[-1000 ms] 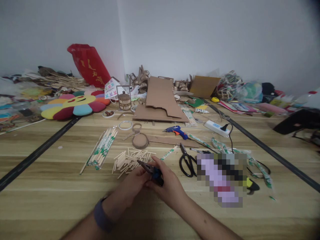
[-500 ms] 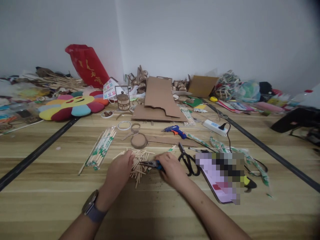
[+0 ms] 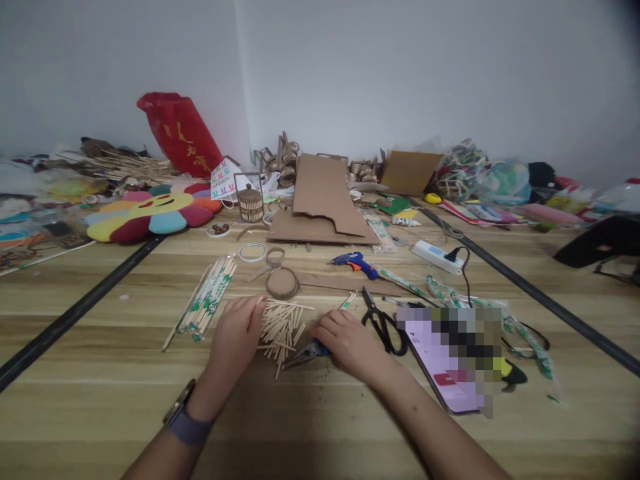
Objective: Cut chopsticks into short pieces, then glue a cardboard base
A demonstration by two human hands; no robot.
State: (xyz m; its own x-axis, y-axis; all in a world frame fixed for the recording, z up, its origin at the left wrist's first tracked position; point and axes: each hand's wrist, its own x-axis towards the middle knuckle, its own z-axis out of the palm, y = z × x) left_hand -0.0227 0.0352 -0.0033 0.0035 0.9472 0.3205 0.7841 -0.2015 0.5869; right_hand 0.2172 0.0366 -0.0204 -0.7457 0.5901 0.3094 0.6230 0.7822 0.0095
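Note:
My right hand (image 3: 350, 341) is wrapped round the blue handles of a pair of pliers (image 3: 302, 354). Their metal jaws point left and rest low over the near right edge of a loose heap of short wooden sticks (image 3: 281, 328). On the heap's left side is my left hand (image 3: 238, 335), fingers curled and thumb pressed to them. What it pinches, if anything, is too small to make out. Just beyond the heap lies a round cardboard piece with a ribbed rim (image 3: 283, 283). Black-handled scissors (image 3: 384, 327) lie to the right of my right hand.
Packaged wooden sticks (image 3: 209, 297) lie left of my left hand. A blue glue gun (image 3: 355, 263), a power strip (image 3: 437, 257) and a phone (image 3: 440, 373) are on the right. Farther back stand cardboard sheets (image 3: 325, 193), a small slatted bucket (image 3: 250, 203) and a flower cushion (image 3: 155, 212).
The pliers have swung down and toward me, from over the middle of the stick heap to its near edge. My left hand has shifted slightly left. The whole view has moved a little.

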